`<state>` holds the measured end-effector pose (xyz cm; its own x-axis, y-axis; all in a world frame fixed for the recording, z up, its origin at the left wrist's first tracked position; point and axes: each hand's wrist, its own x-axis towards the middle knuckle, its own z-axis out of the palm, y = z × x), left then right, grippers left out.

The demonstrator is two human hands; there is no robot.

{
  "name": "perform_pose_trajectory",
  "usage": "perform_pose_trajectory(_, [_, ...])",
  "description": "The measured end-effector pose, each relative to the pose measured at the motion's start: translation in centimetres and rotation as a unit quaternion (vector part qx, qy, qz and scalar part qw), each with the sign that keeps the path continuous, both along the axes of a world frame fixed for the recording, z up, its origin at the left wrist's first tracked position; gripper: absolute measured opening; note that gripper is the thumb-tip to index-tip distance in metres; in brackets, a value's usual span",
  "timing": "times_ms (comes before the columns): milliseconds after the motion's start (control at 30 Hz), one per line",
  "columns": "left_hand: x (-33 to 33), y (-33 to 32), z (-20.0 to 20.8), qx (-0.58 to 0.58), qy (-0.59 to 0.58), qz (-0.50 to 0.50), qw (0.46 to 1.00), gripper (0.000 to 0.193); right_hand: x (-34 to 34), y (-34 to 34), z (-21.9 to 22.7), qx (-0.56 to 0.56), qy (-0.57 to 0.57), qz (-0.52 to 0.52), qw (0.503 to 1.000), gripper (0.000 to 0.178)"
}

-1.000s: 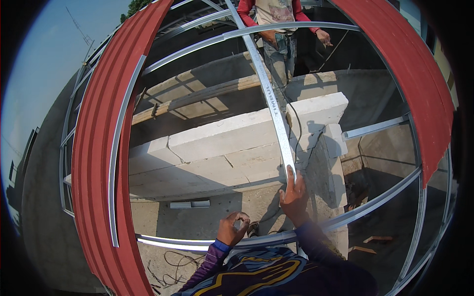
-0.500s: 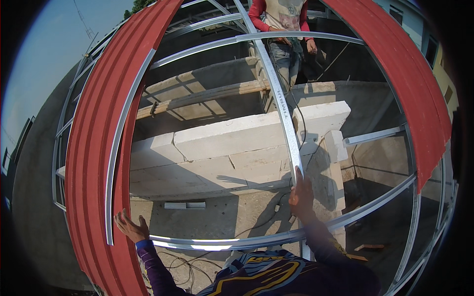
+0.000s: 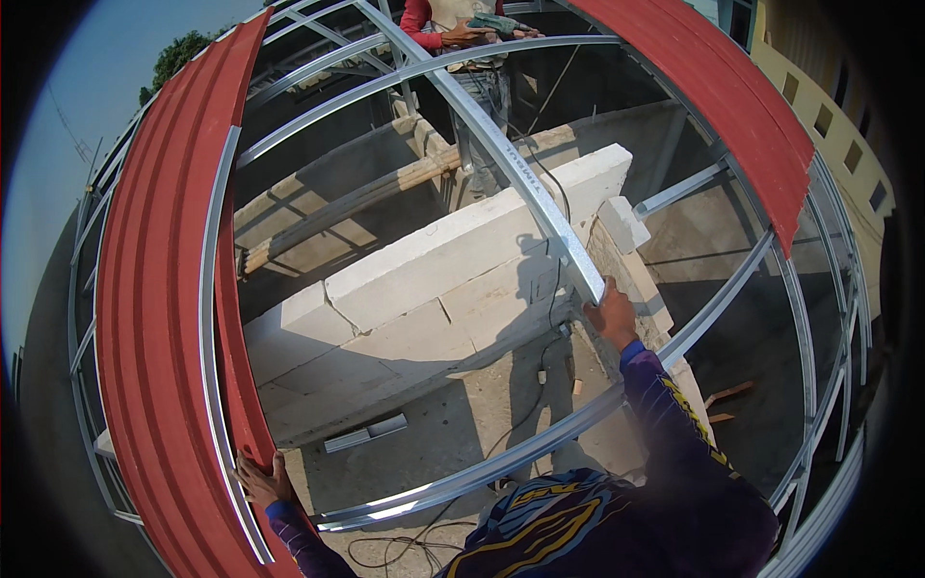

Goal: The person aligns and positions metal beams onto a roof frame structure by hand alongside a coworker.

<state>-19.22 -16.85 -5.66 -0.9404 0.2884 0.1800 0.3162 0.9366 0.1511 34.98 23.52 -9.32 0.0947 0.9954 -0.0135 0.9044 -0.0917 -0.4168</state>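
Observation:
My right hand (image 3: 612, 316) is closed around the near part of a long silver metal channel (image 3: 511, 164), which slants away toward the far left and crosses another metal bar. Whether the channel continues beneath my hand is hidden. My left hand (image 3: 261, 480) lies with fingers spread on the inner edge of the red corrugated roof sheet (image 3: 145, 318). Its fingertips reach a narrow silver strip (image 3: 207, 328) that runs along the sheet. Between my arms, a curved-looking metal crossbar (image 3: 482, 482) passes in front of my body.
Below stands a white block wall (image 3: 434, 260). A co-worker (image 3: 472, 58) at the far side holds a power drill (image 3: 501, 24). Another red sheet (image 3: 713, 96) covers the right frame. Cables (image 3: 405, 544) and a short metal piece (image 3: 366, 433) lie on the floor below.
The view has turned, shifting the scene leftward. My left hand has come down onto the sheet's edge beside the strip. My right hand stays on the channel. The co-worker has raised the drill.

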Motion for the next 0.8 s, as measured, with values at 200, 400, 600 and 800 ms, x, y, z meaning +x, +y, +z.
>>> perform_pose_trajectory(200, [-0.7,-0.4,-2.2,0.002,0.093,-0.045,0.995,0.081,-0.9,-0.6,1.5,-0.018,-0.013,-0.013,1.000,0.064])
perform_pose_trajectory(400, [0.4,0.2,-1.7,0.030,0.218,-0.008,0.976,0.086,-0.7,-0.3,0.5,-0.002,-0.016,-0.009,1.000,0.061])
perform_pose_trajectory(600, [7.6,3.4,3.6,0.488,0.033,-0.241,0.838,0.045,-1.4,-0.4,1.3,-0.008,0.009,-0.003,1.000,0.059])
perform_pose_trajectory(800, [27.0,11.3,15.1,0.433,-0.541,-0.720,0.040,0.022,-0.8,-0.4,1.2,0.012,0.032,0.007,0.999,0.055])
